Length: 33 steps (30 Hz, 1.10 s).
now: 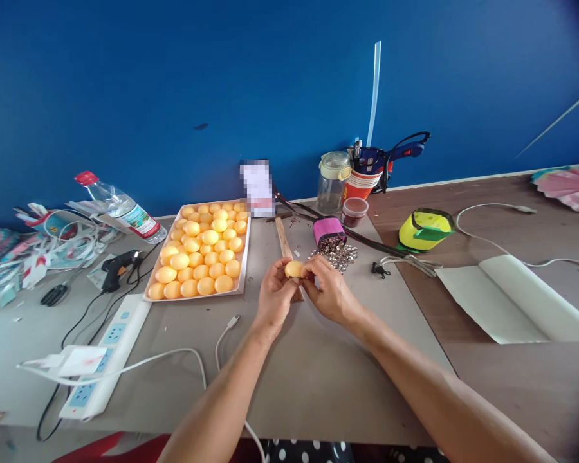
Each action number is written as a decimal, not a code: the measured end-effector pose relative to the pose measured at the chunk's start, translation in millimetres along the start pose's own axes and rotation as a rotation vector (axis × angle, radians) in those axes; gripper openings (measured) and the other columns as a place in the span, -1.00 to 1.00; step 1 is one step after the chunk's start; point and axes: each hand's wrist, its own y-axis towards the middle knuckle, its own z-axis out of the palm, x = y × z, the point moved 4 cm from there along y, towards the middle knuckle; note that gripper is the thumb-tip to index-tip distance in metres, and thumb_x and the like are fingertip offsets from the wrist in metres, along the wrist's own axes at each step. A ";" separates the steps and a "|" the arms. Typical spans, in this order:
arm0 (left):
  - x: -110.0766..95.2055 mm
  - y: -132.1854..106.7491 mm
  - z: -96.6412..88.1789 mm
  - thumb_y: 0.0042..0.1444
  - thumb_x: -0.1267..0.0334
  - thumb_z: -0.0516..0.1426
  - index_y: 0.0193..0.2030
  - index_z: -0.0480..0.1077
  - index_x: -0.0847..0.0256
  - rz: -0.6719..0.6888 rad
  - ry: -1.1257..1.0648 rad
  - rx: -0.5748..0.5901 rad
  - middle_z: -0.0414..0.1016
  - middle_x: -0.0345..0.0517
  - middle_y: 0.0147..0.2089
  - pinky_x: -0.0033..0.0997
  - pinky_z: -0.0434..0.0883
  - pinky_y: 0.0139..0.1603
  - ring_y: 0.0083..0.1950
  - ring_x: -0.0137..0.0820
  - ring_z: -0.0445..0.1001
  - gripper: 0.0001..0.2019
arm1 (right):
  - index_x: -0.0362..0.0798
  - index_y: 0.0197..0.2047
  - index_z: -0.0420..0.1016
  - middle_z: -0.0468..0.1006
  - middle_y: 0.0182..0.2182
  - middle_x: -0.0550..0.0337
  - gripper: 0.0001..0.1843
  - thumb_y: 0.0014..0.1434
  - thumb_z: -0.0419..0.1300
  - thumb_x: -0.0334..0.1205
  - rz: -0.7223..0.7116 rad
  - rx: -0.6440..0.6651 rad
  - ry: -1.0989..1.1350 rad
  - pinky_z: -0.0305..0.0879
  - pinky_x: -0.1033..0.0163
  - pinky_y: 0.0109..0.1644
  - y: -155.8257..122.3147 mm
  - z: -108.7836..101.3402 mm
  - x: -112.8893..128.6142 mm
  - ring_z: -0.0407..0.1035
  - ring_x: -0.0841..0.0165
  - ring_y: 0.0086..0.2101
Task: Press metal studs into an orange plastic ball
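Note:
An orange ping-pong ball [294, 269] is held up over the table between my two hands. The fingers and thumb of my left hand [276, 297] are closed around its left side. On its right edge, my right hand [332, 290] pinches with thumb and fingertips; whether a small piece is also between them I cannot tell. Beneath the hands lies a wooden stick [283, 236], partly covered. Just beyond my right hand, small shiny metal pieces [340, 256] spill from a purple pouch [329, 229]. To the left, a shallow box [244, 270] holds many similar orange balls.
A power strip [107, 360], a glue gun [118, 270] and a tilted water bottle [125, 209] are at left. Behind stand a clear jar [334, 183] and paper cups [359, 186] holding tools. A yellow-green pouch [425, 230] and folded paper [516, 302] lie right. White cables cross the table.

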 end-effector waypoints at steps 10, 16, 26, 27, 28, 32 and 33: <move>-1.3 0.7 -1.1 -0.07 0.33 0.26 -0.08 0.34 0.19 0.033 0.020 -0.010 0.45 -0.20 -0.26 -0.59 0.29 -0.40 -0.38 -0.56 0.36 -0.63 | -0.01 -0.44 0.20 0.30 -0.39 0.16 -0.83 0.06 0.06 -0.47 -0.042 0.019 0.094 0.24 0.24 -0.27 5.0 -5.7 2.8 0.25 0.35 -0.35; -0.3 1.7 -2.1 -0.07 0.33 0.26 -0.07 0.34 0.18 0.035 0.017 -0.004 0.46 -0.19 -0.22 -0.56 0.33 -0.30 -0.32 -0.53 0.40 -0.63 | -0.01 -0.43 0.19 0.29 -0.37 0.16 -0.82 0.06 0.08 -0.47 -0.050 0.042 0.109 0.23 0.24 -0.25 4.8 -5.6 -1.8 0.24 0.34 -0.33; -5.2 -1.5 3.2 -0.08 0.36 0.25 -0.07 0.28 0.18 0.109 0.140 -0.008 0.43 -0.16 -0.18 -0.55 0.34 -0.30 -0.25 -0.49 0.40 -0.60 | -0.02 -0.44 0.20 0.30 -0.39 0.21 -0.84 0.04 0.08 -0.46 0.002 0.060 0.183 0.20 0.24 -0.19 6.6 -7.7 -3.4 0.25 0.37 -0.32; -5.7 -1.8 3.3 -0.07 0.36 0.24 -0.07 0.27 0.18 0.125 0.159 -0.014 0.43 -0.16 -0.18 -0.56 0.33 -0.32 -0.26 -0.49 0.40 -0.61 | -0.02 -0.43 0.21 0.31 -0.39 0.22 -0.85 0.03 0.08 -0.46 0.038 0.052 0.207 0.20 0.25 -0.21 6.9 -8.0 -4.2 0.25 0.37 -0.33; -6.2 -2.1 3.2 -0.06 0.36 0.23 -0.07 0.27 0.18 0.139 0.180 -0.018 0.43 -0.15 -0.18 -0.57 0.33 -0.35 -0.27 -0.49 0.40 -0.62 | -0.02 -0.41 0.21 0.31 -0.39 0.23 -0.85 0.01 0.07 -0.46 0.075 0.042 0.228 0.20 0.26 -0.22 7.1 -8.2 -5.1 0.25 0.39 -0.34; -7.3 -2.7 3.6 -0.04 0.36 0.21 -0.05 0.26 0.17 0.163 0.237 0.000 0.41 -0.11 -0.15 -0.57 0.32 -0.36 -0.23 -0.46 0.42 -0.62 | -0.02 -0.41 0.21 0.32 -0.40 0.25 -0.86 -0.01 0.07 -0.45 0.126 0.025 0.258 0.17 0.28 -0.26 7.4 -8.0 -6.0 0.23 0.41 -0.37; -7.5 -2.7 3.7 -0.04 0.36 0.21 -0.05 0.26 0.17 0.166 0.243 0.008 0.41 -0.10 -0.14 -0.56 0.33 -0.35 -0.22 -0.45 0.42 -0.62 | -0.02 -0.42 0.21 0.32 -0.40 0.25 -0.86 -0.01 0.07 -0.45 0.119 0.025 0.257 0.17 0.28 -0.25 7.5 -7.9 -5.7 0.24 0.41 -0.36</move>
